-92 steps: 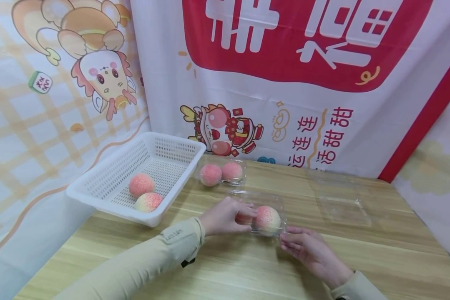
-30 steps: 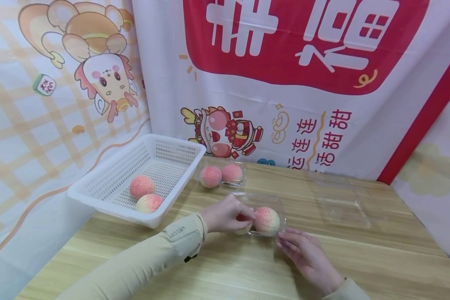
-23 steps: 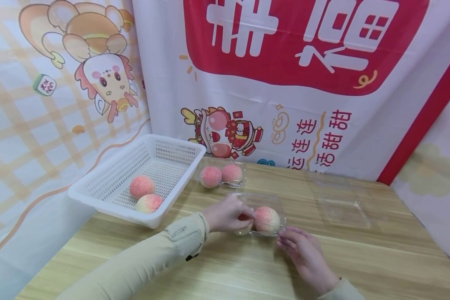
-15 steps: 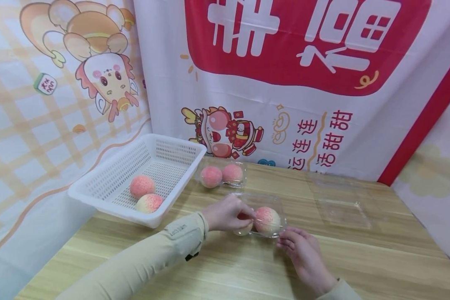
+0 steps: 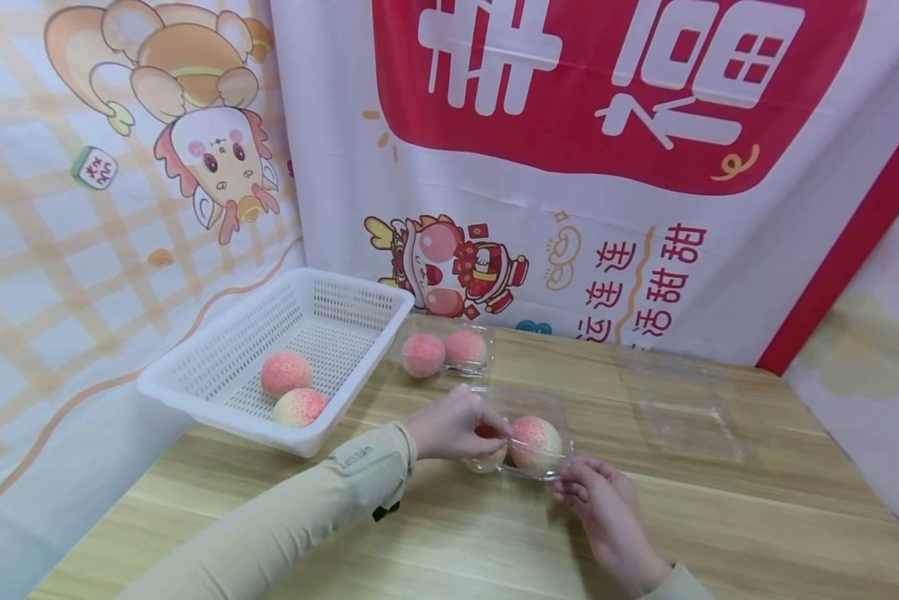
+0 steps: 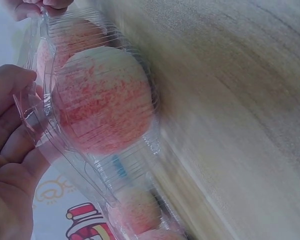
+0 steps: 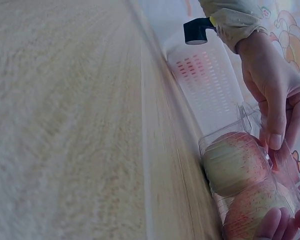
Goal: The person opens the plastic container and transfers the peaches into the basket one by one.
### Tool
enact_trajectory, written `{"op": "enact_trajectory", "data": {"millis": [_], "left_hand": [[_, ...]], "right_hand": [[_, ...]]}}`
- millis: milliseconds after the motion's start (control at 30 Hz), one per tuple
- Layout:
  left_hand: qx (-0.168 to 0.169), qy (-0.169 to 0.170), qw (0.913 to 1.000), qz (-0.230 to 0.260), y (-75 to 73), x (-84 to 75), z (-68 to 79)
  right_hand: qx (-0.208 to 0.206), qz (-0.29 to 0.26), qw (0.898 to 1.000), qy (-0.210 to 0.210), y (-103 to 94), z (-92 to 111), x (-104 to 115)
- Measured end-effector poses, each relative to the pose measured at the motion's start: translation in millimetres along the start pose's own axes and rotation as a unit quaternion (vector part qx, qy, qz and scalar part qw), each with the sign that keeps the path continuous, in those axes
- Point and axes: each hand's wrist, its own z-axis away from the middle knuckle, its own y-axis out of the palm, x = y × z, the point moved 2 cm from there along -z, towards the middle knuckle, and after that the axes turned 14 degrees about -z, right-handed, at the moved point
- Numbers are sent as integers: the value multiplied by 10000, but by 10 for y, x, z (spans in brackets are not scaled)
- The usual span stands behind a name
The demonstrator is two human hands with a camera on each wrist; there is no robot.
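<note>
A clear plastic clamshell box [image 5: 546,402] stands on the table between the two hands. Two pink-and-cream peaches sit inside, the right one [image 5: 536,444] in plain view and the left one [image 5: 485,462] partly behind my left hand [image 5: 455,425]. That hand pinches the box's rim near the left end, thumb on one side and fingers on the other. My right hand [image 5: 608,510] grips the box at its right front corner with thumb and fingertips. In the left wrist view, ribbed plastic covers the nearer peach [image 6: 105,100].
Left stands a white perforated basket [image 5: 344,333] holding two more peaches [image 5: 285,374]. Behind the box, near the wall cloth, another clear box holds two pink peaches [image 5: 423,356]. An open clear container [image 5: 689,421] lies at the back right of the wooden table [image 5: 494,550].
My left hand's fingers, spread over the left part of the box earlier, have drawn together into a pinch on its rim. The right hand stays at the corner, its wrist shifted slightly left.
</note>
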Motion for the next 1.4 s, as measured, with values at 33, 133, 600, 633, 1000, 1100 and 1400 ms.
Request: {"op": "enact_trajectory", "data": {"millis": [33, 133, 600, 633, 1000, 1100, 1400], "left_hand": [[22, -38, 10000, 72, 2, -1, 2], [-103, -55, 9998, 157, 5, 13, 1], [-630, -870, 9927, 553, -179, 93, -35], [-648, -869, 9926, 539, -181, 90, -35], [-568, -966, 9908, 761, -191, 81, -40], [-563, -971, 9903, 819, -180, 75, -26], [-602, -974, 9910, 693, -199, 54, -19]], "right_hand": [[-10, 5, 10000, 1, -1, 0, -2], [-26, 47, 10000, 20, -19, -4, -10], [2, -192, 9993, 320, -55, -9, -49], [0, -222, 9992, 324, -56, -8, -45], [-16, -325, 9983, 483, -79, 23, -34], [-44, -315, 9979, 560, -80, 37, -32], [-25, -406, 9960, 792, -72, 47, -23]]}}
